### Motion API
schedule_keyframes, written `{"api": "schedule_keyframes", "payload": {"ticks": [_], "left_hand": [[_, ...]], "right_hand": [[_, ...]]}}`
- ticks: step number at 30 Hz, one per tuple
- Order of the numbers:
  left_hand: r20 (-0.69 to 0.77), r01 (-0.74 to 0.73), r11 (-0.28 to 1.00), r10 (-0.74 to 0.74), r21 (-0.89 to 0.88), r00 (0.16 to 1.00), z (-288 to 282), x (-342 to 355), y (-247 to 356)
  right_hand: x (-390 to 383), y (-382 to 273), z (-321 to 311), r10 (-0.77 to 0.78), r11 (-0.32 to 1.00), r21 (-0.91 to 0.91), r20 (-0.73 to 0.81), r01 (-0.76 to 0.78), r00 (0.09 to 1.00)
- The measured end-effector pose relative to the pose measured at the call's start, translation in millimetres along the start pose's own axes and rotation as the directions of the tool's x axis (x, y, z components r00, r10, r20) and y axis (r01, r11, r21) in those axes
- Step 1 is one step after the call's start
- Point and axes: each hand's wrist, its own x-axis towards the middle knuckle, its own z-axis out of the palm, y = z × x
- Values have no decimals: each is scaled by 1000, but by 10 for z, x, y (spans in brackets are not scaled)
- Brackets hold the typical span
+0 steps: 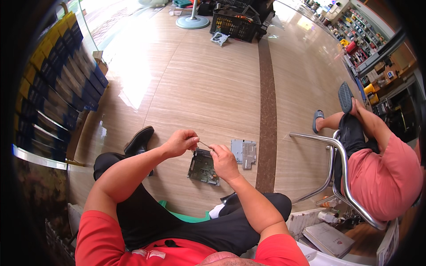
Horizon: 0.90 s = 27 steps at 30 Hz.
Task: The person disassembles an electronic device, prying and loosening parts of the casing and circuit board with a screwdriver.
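Note:
My left hand [184,142] and my right hand [224,159] are closed on opposite ends of a thin rod-like tool [205,144], too small to identify exactly. Just below them, an open electronic unit with a dark circuit board [200,173] lies on the tiled floor, partly behind my right hand. Beside it on the right rests a flat grey metal plate [242,150] with slots and cutouts.
Display boards [57,80] line the left. Ahead are a stand base [191,23], a black crate [233,26] and a bagged item [219,39]. At right, another person [379,181] sits on a metal-framed chair [310,137]; crowded shelves [359,33] stand behind.

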Motion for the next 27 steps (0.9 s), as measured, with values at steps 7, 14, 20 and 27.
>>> {"api": "schedule_keyframes", "payload": {"ticks": [7, 14, 20, 27], "left_hand": [[-30, -49, 999, 49, -7, 998, 18, 20, -66], [-63, -84, 995, 87, 58, 994, 26, 21, -99], [-57, -84, 990, 91, 111, 994, 26, 40, -89], [-85, -44, 991, 56, 130, 995, -31, 5, -103]], "right_hand": [[-2, -2, -5, -5, 1000, -7, 14, 5, 1000], [-11, -7, -8, 7, 1000, -8, 55, -7, 998], [-15, -7, -21, 18, 1000, -21, 79, -16, 997], [7, -15, 50, -12, 1000, 15, 59, 12, 998]]}}
